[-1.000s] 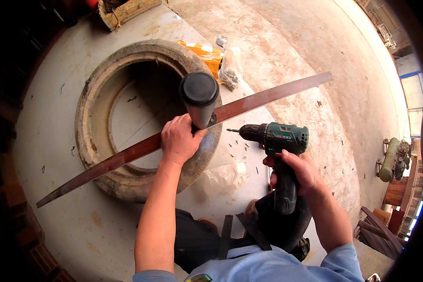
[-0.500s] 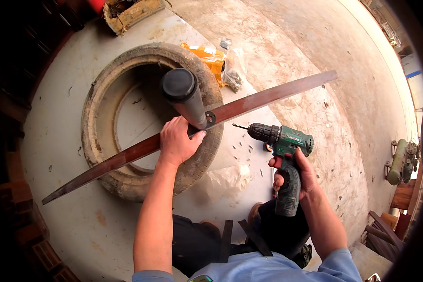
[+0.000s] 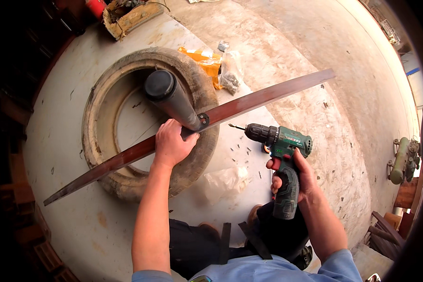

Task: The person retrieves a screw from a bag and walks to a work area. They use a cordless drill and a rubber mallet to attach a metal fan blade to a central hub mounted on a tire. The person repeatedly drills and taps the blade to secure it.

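A long reddish-brown wooden bar (image 3: 268,93) slants across the worn tire (image 3: 91,110). My left hand (image 3: 170,143) is closed around the bar near its middle. Just right of that hand, a dark grey cylinder with a black cap (image 3: 168,97) leans up and to the left from the bar. At its base a small black bracket (image 3: 203,119) is fixed to the wood. In my right hand (image 3: 296,176) is a green and black cordless drill (image 3: 283,143). Its bit points left, apart from the bar, and my forefinger is by the red trigger.
Behind the tire lie an orange packet (image 3: 207,60) and a clear plastic bag of small parts (image 3: 231,73). A crumpled white bag (image 3: 225,182) is near my feet, with several small screws (image 3: 248,152) scattered around. A worn open box (image 3: 131,19) stands at the far left.
The capped end of the cylinder has tipped to the left. My left hand and the bar's middle have shifted slightly left; the drill sits a little further left too, still held.
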### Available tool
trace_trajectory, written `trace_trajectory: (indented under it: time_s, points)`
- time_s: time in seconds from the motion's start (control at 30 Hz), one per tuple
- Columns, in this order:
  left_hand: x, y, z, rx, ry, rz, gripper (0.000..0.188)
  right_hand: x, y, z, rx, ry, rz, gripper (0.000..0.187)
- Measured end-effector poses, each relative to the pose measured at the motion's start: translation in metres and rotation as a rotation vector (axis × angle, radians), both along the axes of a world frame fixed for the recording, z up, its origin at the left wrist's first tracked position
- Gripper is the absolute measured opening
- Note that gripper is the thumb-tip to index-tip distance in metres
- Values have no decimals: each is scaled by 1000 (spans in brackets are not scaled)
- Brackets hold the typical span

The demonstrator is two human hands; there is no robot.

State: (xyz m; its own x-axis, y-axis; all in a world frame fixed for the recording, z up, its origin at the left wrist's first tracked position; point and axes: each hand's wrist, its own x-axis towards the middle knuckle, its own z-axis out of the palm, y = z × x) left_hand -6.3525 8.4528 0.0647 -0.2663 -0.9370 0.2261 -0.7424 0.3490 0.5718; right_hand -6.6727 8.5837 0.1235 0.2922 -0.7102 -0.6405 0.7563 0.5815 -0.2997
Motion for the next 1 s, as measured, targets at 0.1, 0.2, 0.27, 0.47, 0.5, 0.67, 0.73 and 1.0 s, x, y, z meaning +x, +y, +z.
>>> trace_trajectory:
  time_s: [0.1, 0.2, 0.27, 0.47, 0.5, 0.67, 0.73, 1.0]
  points:
    - [-3, 0, 4, 4, 41, 0, 31, -4, 0, -4, -14, 33, -16, 57]
    - [-1, 1, 7, 0, 80, 0, 32, -4, 0, -3, -13, 4, -9, 56]
    - [1, 2, 9, -5, 102, -9, 35, -4, -2, -2, -1, -29, 0, 56]
    - [-1, 22, 13, -299, 135, 132, 55, -10, 5, -3, -80, -82, 13, 59]
    - [4, 37, 13, -393, 72, 158, 51, -9, 6, 0, -96, -93, 27, 60]
    - [-52, 133, 29, 524, 1153, 143, 52, -4, 14, -10, -360, -51, 218, 62]
    - [-77, 141, 46, 747, 1245, -16, 68, 4, 23, -6, -438, 130, 373, 58]
    - [-91, 172, 45, 965, 1666, 266, 54, 58, 39, 8, -1188, 1098, 764, 71]
